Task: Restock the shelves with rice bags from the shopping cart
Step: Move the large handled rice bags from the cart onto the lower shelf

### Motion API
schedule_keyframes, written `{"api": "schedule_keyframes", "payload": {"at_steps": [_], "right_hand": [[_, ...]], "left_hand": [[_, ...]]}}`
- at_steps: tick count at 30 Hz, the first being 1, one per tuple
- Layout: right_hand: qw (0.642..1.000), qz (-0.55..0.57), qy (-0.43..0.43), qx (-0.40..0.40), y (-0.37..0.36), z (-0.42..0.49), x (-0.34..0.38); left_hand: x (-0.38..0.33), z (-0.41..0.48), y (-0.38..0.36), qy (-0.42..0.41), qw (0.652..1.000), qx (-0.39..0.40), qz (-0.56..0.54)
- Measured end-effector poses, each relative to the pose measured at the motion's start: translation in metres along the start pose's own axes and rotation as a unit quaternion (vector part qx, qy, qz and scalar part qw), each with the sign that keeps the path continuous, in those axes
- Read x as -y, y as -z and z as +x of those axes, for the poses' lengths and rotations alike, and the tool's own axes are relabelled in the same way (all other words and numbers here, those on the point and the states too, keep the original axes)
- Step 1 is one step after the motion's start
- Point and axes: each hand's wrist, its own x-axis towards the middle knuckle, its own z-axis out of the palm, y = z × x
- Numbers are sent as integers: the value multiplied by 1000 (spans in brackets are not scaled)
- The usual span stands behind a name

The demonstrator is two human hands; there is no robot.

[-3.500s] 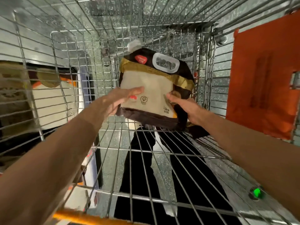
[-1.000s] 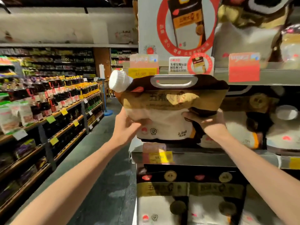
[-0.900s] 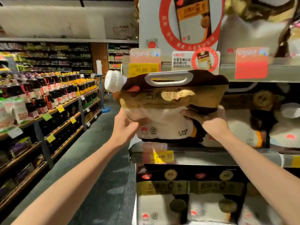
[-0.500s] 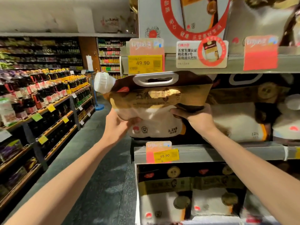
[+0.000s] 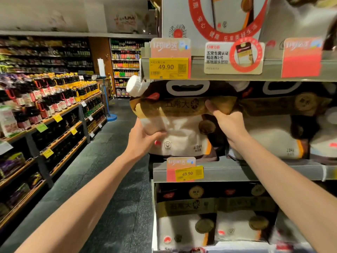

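Right now you are at the placing step: the brown, gold and cream plastic rice bag (image 5: 178, 121), with its white screw cap and moulded white handle slot, sits at the left end of the grey metal middle shelf (image 5: 255, 170). Its base looks to be over the front edge, just above the yellow 49.90 price tag (image 5: 188, 173), though whether it rests fully on the shelf cannot be told. Its top is close under the upper shelf.

Your left hand (image 5: 144, 141) cups the bag's lower left side, thumb across the cream front and the fingers hidden behind. Your right hand (image 5: 226, 121) grips the right edge higher up, at the gold band, thumb pressed on the front and the fingers curled round the side, between this bag and the matching rice bag (image 5: 273, 125) just beside it on the right. Both forearms reach up and forward, nearly straight, the wrists bent slightly back.

The next move likely calls for pushing the bag back until its base is wholly on the shelf, keeping it upright and snug against its neighbour, then freeing the right fingers from that gap before letting go with the left. Mind the cap, which juts out past the shelf's left end.
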Motion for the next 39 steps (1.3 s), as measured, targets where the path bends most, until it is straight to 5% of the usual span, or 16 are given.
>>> {"api": "schedule_keyframes", "payload": {"at_steps": [7, 16, 21, 23, 25, 27, 30, 36, 39], "right_hand": [[999, -34, 1, -29, 3, 12, 4], [997, -48, -23, 60, 23, 3, -4], [994, -66, 88, 28, 39, -20, -14], [954, -211, 209, -34, 36, -38, -26], [893, -348, 284, 1, 26, -46, -36], [842, -463, 258, 103, 17, -41, -40], [760, -591, 223, 152, 7, -24, -42], [747, -606, 217, 166, 8, -7, -43], [736, -614, 227, 170, 12, -8, -41]], "left_hand": [[-7, -6, -15, -1, 1000, -18, -2], [-6, -8, -16, 8, 1000, 10, -7], [-11, -9, -20, 21, 999, -27, 11], [-13, -11, -22, 22, 999, -38, 6], [-15, -12, -23, 32, 998, -50, -2], [-18, -14, -25, 40, 997, -66, 3], [-22, -17, -28, 57, 995, -84, 19], [-38, -20, -32, 115, 985, -101, 75], [-51, -41, -31, -8, 960, -196, 198]]}}
